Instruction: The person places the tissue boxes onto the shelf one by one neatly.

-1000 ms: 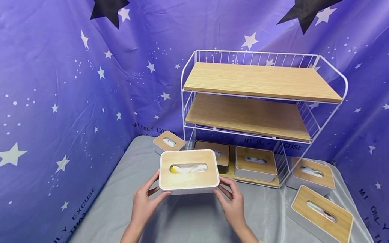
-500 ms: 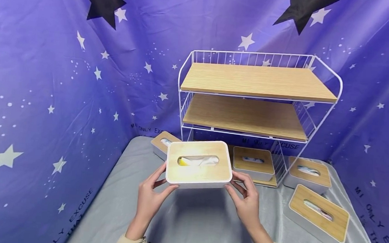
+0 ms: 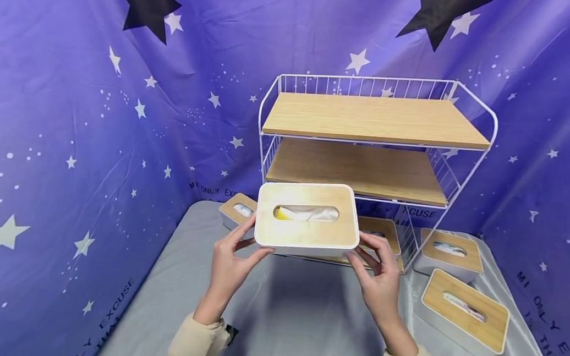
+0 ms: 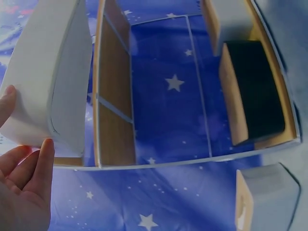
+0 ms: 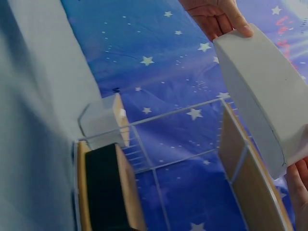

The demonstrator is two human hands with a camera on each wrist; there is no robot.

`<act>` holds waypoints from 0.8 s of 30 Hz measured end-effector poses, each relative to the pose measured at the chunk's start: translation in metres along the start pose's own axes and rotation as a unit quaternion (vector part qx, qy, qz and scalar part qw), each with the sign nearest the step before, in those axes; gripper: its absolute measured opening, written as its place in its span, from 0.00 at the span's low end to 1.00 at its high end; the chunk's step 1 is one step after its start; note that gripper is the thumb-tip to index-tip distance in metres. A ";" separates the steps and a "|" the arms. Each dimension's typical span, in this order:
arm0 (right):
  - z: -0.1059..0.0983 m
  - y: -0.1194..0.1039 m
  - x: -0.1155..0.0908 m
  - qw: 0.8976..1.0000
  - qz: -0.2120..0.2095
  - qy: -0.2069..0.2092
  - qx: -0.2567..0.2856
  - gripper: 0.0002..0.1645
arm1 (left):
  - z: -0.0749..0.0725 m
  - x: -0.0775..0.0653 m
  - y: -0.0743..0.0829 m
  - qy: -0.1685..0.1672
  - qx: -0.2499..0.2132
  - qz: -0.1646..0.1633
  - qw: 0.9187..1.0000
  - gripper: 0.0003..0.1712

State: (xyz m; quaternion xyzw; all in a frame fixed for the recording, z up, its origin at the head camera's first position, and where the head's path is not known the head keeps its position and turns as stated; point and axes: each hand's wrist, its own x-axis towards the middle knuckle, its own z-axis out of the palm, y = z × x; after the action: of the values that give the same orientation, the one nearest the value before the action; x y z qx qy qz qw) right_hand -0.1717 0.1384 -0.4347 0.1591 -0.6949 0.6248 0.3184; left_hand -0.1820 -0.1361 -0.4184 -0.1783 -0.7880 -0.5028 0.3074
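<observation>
A white tissue box (image 3: pixel 306 247) with a light wooden lid is held up over the table, in front of the rack. Through its oval slot shows a white tissue pack (image 3: pixel 307 213) with a yellow patch. My left hand (image 3: pixel 229 268) grips the box's left end, thumb at the front lower edge. At the opposite end my right hand (image 3: pixel 379 284) grips it likewise. Both wrist views show the box's pale underside (image 4: pixel 43 57) and the fingers at its ends. Behind it, the held box hides part of the rack's bottom shelf from the head view.
A white wire rack (image 3: pixel 463 185) carries wooden top (image 3: pixel 373 118) and middle shelves (image 3: pixel 355 166). On its bottom shelf stand a black tissue box (image 4: pixel 257 91) and a white one (image 3: pixel 383 229). More tissue boxes stand at left (image 3: pixel 237 210), right (image 3: pixel 450 253) and front right (image 3: pixel 464 317).
Both hands have raised the tissue box and carried it a little right and toward the rack. It now covers the black box and overlaps the middle shelf's front edge in the head view.
</observation>
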 end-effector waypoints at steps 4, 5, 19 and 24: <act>-0.002 -0.004 0.014 1.000 -0.013 0.013 -0.009 0.28 | 0.005 0.013 0.005 0.005 -0.015 -0.006 1.000 0.41; -0.002 -0.004 0.017 1.000 -0.017 0.017 -0.007 0.28 | 0.006 0.017 0.006 0.005 -0.019 -0.008 1.000 0.41; -0.004 -0.004 0.052 0.998 -0.042 0.040 -0.005 0.25 | 0.026 0.054 0.006 0.011 -0.045 -0.022 0.999 0.39; -0.003 -0.002 0.063 0.999 -0.029 0.043 -0.002 0.25 | 0.032 0.064 0.003 0.017 -0.053 -0.018 0.998 0.38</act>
State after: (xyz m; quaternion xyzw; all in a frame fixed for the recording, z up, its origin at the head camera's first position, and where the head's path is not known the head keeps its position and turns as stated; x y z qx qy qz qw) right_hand -0.2166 0.1520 -0.3932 0.1515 -0.6771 0.6199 0.3666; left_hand -0.2373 -0.1073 -0.3837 -0.1717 -0.7579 -0.5522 0.3020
